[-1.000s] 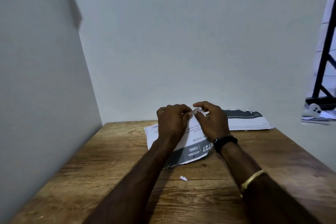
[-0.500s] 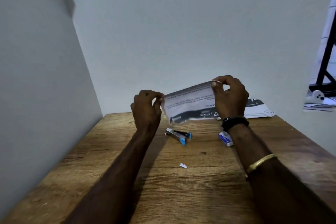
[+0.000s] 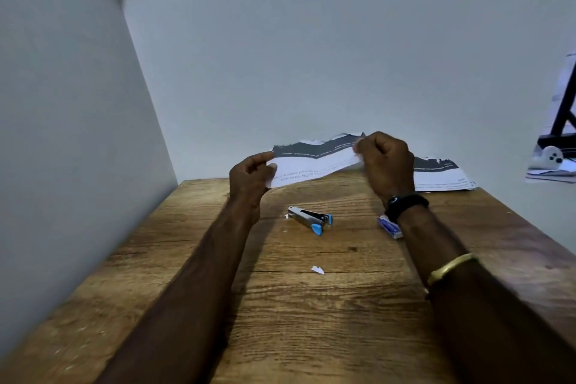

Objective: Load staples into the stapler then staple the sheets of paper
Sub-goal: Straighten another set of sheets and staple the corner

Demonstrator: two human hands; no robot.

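Observation:
Both hands hold a printed sheet of paper in the air above the far part of the wooden table. My left hand pinches its left edge and my right hand grips its right end. Under the sheet a small silver stapler with blue ends lies on the table, its top swung open. To its right lies a small blue and white staple box, partly hidden behind my right wrist. A stack of printed sheets rests at the back right against the wall.
Walls close the table in on the left and at the back. A white paper scrap lies mid-table, and a smaller one by the stapler's tip. Off the table to the right stand a dark frame and a white object.
The sheet was lying on the table under both hands; they lifted it, uncovering the stapler and staple box. Since half a second ago the sheet has tilted flatter and the hands moved apart.

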